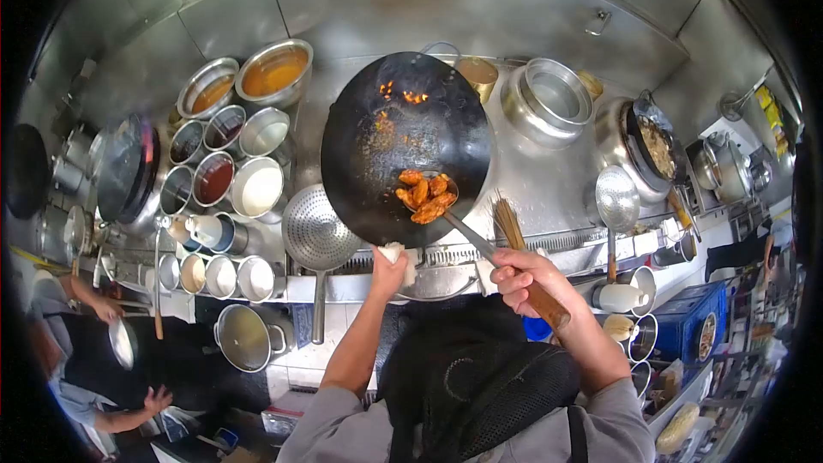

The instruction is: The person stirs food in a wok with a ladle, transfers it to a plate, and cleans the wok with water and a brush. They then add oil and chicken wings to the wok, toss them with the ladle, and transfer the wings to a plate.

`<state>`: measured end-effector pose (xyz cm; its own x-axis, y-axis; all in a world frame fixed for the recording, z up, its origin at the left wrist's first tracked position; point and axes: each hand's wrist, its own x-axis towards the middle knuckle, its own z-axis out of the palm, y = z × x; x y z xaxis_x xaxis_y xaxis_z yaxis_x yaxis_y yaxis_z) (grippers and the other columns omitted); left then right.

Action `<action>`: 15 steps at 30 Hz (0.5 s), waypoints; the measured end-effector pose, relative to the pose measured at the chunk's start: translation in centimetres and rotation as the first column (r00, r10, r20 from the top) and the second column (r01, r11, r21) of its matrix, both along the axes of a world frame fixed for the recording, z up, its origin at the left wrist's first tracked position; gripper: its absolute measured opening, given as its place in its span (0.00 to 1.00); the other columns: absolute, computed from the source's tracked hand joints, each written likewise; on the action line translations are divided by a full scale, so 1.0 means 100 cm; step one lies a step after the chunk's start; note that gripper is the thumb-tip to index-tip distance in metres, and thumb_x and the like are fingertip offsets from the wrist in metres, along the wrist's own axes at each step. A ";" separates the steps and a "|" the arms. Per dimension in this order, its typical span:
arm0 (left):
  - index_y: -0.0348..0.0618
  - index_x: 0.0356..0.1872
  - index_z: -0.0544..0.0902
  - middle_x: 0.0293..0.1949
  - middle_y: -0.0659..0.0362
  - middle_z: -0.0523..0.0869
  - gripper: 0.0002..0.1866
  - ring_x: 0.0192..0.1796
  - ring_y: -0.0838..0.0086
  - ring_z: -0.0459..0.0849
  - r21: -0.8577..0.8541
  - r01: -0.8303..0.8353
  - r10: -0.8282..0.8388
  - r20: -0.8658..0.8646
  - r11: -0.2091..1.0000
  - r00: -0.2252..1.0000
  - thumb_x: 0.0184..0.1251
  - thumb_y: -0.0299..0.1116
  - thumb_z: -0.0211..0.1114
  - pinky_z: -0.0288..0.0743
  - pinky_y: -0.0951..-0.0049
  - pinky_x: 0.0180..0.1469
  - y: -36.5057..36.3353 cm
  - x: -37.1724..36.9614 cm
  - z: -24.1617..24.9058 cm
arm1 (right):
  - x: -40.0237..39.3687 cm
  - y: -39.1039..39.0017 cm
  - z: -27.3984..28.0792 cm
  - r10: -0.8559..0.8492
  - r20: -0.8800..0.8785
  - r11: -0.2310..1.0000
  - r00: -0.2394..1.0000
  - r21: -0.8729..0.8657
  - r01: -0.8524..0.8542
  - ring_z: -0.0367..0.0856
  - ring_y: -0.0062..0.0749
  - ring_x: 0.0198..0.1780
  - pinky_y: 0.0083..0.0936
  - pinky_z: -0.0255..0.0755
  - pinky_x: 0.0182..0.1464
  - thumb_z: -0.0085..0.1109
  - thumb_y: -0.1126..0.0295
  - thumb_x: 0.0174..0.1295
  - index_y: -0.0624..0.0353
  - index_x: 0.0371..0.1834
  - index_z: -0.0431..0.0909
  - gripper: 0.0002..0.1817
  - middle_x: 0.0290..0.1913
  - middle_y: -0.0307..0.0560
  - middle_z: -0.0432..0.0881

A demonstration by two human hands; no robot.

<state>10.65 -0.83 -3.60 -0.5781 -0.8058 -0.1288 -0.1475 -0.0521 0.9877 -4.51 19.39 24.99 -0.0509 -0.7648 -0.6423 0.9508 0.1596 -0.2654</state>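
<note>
A large black wok (407, 137) is tilted up, its inner face showing sauce specks near the top. My left hand (390, 273) grips the wok's lower edge through a folded white cloth (396, 255). In my right hand (525, 279) is a ladle (470, 234) with a wooden handle, its bowl inside the wok. Glazed red-orange pieces of food (426, 195) are heaped in and around the ladle bowl. Beside my right hand, the bristles of a bamboo brush (508, 221) point up. A perforated strainer (320, 227) lies just left of the wok.
Metal bowls of orange liquid (275, 73) and several sauce pots (213, 182) stand at the left. At the right are a large metal pot (549, 103), another strainer (617, 197) and a pan of food (657, 150). Another person's hand (157, 399) shows at lower left.
</note>
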 end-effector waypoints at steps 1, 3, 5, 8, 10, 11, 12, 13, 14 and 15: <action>0.32 0.64 0.61 0.51 0.47 0.82 0.34 0.52 0.61 0.82 -0.028 0.014 -0.012 0.088 1.000 0.996 0.62 0.33 0.67 0.75 0.64 0.56 -0.003 0.006 0.005 | -0.001 -0.003 0.005 0.028 -0.043 0.999 0.999 0.030 -0.027 0.66 0.06 0.19 0.11 0.61 0.20 0.52 0.69 0.73 0.54 0.36 0.68 0.06 0.27 0.30 0.68; 0.30 0.64 0.62 0.55 0.45 0.80 0.33 0.56 0.61 0.80 -0.080 0.040 -0.034 0.069 0.996 0.997 0.62 0.32 0.67 0.72 0.64 0.60 -0.008 0.016 -0.001 | -0.005 -0.007 0.012 0.062 -0.056 0.998 0.996 0.007 -0.062 0.65 0.06 0.20 0.12 0.61 0.21 0.53 0.69 0.73 0.53 0.36 0.68 0.06 0.27 0.30 0.69; 0.33 0.64 0.63 0.53 0.46 0.80 0.32 0.55 0.59 0.80 -0.194 0.013 -0.002 0.055 0.981 0.998 0.61 0.30 0.66 0.71 0.64 0.61 -0.006 0.023 0.002 | -0.005 -0.013 0.030 0.073 -0.076 0.997 0.994 -0.004 -0.074 0.63 0.05 0.16 0.11 0.60 0.14 0.50 0.68 0.74 0.50 0.37 0.65 0.07 0.27 0.30 0.66; 0.36 0.64 0.65 0.51 0.49 0.81 0.30 0.53 0.61 0.81 -0.093 -0.025 0.024 -0.007 0.995 1.000 0.60 0.28 0.64 0.73 0.65 0.59 0.000 0.023 0.011 | -0.022 -0.023 0.036 0.108 -0.059 0.988 0.992 -0.108 -0.113 0.63 0.05 0.15 0.11 0.59 0.12 0.48 0.68 0.75 0.50 0.43 0.66 0.02 0.27 0.30 0.66; 0.37 0.63 0.66 0.49 0.51 0.81 0.29 0.51 0.63 0.81 -0.032 -0.030 0.029 -0.029 0.999 0.999 0.59 0.27 0.63 0.73 0.67 0.57 0.002 0.016 0.010 | -0.037 -0.028 0.032 0.112 -0.098 0.977 0.989 -0.172 -0.128 0.62 0.05 0.14 0.11 0.58 0.11 0.48 0.68 0.76 0.50 0.56 0.68 0.09 0.26 0.30 0.66; 0.38 0.63 0.67 0.48 0.54 0.81 0.29 0.49 0.65 0.81 0.032 -0.018 0.020 -0.050 0.999 0.999 0.59 0.26 0.62 0.74 0.68 0.56 0.004 0.014 0.009 | -0.043 -0.027 0.027 0.142 -0.094 0.974 0.985 -0.167 -0.156 0.62 0.05 0.14 0.11 0.58 0.11 0.48 0.68 0.76 0.50 0.56 0.68 0.09 0.26 0.30 0.66; 0.39 0.60 0.69 0.46 0.56 0.81 0.25 0.46 0.70 0.81 0.179 -0.023 0.043 -0.107 0.984 0.993 0.60 0.25 0.62 0.77 0.68 0.50 0.003 0.008 0.005 | -0.049 -0.027 0.023 0.145 -0.159 0.969 0.977 -0.175 -0.172 0.62 0.06 0.14 0.11 0.58 0.11 0.48 0.68 0.76 0.49 0.60 0.67 0.12 0.26 0.30 0.66; 0.39 0.60 0.69 0.46 0.56 0.81 0.25 0.46 0.70 0.81 0.174 -0.060 0.080 -0.108 0.983 0.991 0.60 0.25 0.62 0.77 0.68 0.50 0.003 0.001 0.003 | -0.057 -0.028 0.022 0.149 -0.228 0.963 0.962 -0.189 -0.194 0.61 0.06 0.14 0.11 0.58 0.11 0.49 0.68 0.75 0.49 0.63 0.66 0.15 0.26 0.30 0.66; 0.40 0.58 0.70 0.44 0.56 0.82 0.22 0.43 0.71 0.82 0.351 -0.045 0.096 -0.130 0.935 0.987 0.61 0.24 0.61 0.78 0.68 0.47 0.000 -0.007 0.003 | -0.067 -0.026 0.023 0.188 -0.281 0.956 0.941 -0.165 -0.241 0.61 0.07 0.15 0.12 0.57 0.13 0.53 0.67 0.73 0.51 0.67 0.63 0.21 0.26 0.30 0.66; 0.40 0.56 0.72 0.43 0.56 0.82 0.20 0.41 0.71 0.82 0.513 -0.019 0.111 -0.149 0.858 0.983 0.62 0.24 0.60 0.79 0.68 0.43 -0.004 -0.017 0.018 | -0.080 -0.026 0.021 0.215 -0.277 0.946 0.936 -0.179 -0.270 0.61 0.07 0.15 0.12 0.57 0.13 0.53 0.67 0.73 0.51 0.67 0.63 0.21 0.26 0.30 0.66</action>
